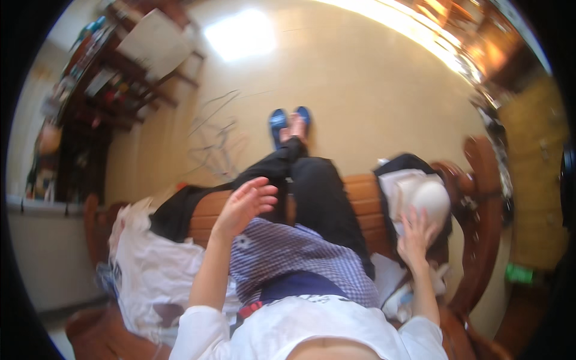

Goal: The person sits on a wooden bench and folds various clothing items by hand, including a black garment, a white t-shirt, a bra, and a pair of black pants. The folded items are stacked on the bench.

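Note:
My left hand is raised above my thigh with nothing in it, its fingers loosely apart and slightly curled. At the right end of the wooden bench, my right hand lies with spread fingers on a cream padded garment, which looks like a bra. That garment tops a pile of folded clothes, with a black cloth beneath. Across my lap spreads a blue-and-white checked cloth with a white flower-like mark. A dark blue band runs along its near side.
White clothes lie heaped on the bench at my left, beside a black garment. More pale cloth is by my right forearm. Curved wooden armrests bound the bench. A chair stands at the far left; thin dark strips mark the floor.

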Demonstrator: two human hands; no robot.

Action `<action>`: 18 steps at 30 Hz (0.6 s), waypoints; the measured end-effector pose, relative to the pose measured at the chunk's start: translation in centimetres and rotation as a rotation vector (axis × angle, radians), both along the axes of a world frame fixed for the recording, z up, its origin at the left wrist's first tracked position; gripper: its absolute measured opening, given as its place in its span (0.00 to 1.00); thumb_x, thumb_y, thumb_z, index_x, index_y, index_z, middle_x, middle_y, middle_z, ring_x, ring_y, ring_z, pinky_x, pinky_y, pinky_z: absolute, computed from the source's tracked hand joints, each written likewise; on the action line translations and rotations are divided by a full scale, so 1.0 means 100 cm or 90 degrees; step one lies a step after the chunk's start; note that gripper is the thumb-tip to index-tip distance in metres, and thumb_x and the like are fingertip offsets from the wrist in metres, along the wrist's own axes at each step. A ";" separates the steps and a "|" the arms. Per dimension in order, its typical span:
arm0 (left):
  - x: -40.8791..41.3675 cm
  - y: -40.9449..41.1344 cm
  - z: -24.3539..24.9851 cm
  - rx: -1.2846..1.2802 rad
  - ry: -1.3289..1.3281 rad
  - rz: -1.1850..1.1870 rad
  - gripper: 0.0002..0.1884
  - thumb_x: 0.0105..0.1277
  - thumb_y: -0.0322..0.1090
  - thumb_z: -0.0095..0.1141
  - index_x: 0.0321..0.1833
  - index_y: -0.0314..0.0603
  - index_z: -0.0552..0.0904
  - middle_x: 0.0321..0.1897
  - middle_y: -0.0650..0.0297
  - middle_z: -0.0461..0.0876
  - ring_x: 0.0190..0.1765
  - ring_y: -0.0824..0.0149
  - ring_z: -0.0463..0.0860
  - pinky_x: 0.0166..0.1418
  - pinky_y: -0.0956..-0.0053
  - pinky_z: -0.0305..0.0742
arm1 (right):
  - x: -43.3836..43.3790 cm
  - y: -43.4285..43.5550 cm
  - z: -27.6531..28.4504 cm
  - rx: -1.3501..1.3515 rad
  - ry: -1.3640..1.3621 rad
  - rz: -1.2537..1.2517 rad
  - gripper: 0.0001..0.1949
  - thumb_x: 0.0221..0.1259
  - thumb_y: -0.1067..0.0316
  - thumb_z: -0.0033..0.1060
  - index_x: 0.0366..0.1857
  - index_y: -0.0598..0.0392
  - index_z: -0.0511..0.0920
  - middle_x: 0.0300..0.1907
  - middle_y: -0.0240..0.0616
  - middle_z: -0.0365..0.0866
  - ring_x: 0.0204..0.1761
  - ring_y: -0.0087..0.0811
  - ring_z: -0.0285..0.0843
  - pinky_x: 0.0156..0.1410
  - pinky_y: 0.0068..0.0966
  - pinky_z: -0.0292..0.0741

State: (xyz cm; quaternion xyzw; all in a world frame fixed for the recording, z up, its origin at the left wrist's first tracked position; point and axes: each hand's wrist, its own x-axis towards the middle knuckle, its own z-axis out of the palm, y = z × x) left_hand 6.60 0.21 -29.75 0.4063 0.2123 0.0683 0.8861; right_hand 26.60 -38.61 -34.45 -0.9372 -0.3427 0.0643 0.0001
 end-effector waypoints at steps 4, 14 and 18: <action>-0.091 0.097 -0.042 0.003 0.129 0.379 0.14 0.68 0.35 0.46 0.54 0.38 0.71 0.45 0.58 0.77 0.44 0.64 0.78 0.49 0.71 0.75 | -0.013 0.073 0.035 0.337 0.275 -0.056 0.24 0.61 0.62 0.51 0.59 0.60 0.64 0.64 0.53 0.56 0.65 0.50 0.56 0.68 0.34 0.54; -0.100 0.261 -0.224 0.201 0.539 0.427 0.11 0.60 0.26 0.49 0.45 0.34 0.75 0.30 0.61 0.79 0.29 0.70 0.78 0.30 0.78 0.75 | -0.011 0.211 0.016 0.107 0.335 -0.015 0.53 0.40 0.55 0.69 0.66 0.66 0.40 0.63 0.60 0.48 0.66 0.53 0.48 0.70 0.37 0.49; -0.109 0.293 -0.361 0.723 0.629 -0.007 0.15 0.53 0.24 0.50 0.45 0.39 0.79 0.37 0.52 0.80 0.42 0.51 0.79 0.47 0.65 0.74 | -0.017 0.231 0.022 0.072 0.297 -0.072 0.52 0.34 0.62 0.69 0.66 0.64 0.42 0.63 0.56 0.50 0.66 0.48 0.49 0.70 0.35 0.49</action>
